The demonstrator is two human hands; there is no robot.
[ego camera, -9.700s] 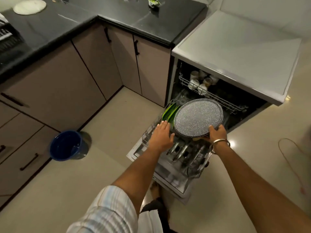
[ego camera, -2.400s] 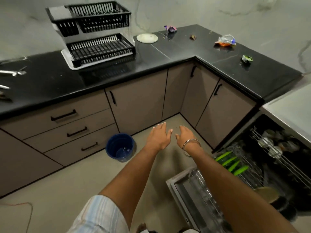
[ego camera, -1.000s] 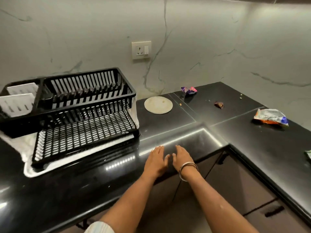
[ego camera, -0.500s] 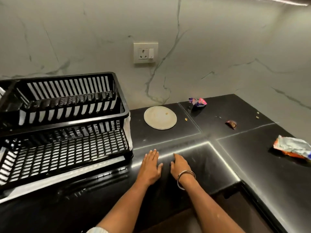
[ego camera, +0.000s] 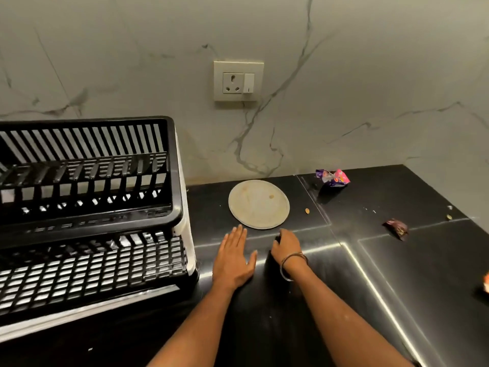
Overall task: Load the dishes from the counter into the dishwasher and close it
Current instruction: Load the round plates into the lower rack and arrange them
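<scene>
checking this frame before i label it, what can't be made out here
Head view only:
- Right hand: fingers curl away from the camera, so contact with the round plate is unclear.
- Dish rack: cut off by the left edge.
- Orange wrapper: cut by the right edge.
- Dishwasher: out of frame.

A black 2-tier dish rack [ego camera: 87, 207], wall socket [ego camera: 238, 80] and crumpled wrappers [ego camera: 333, 177] are in view.

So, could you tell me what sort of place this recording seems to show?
Most likely a home kitchen: a black stone counter against a marble-look wall, a two-tier dish rack, a round plate and a wall socket.
</scene>
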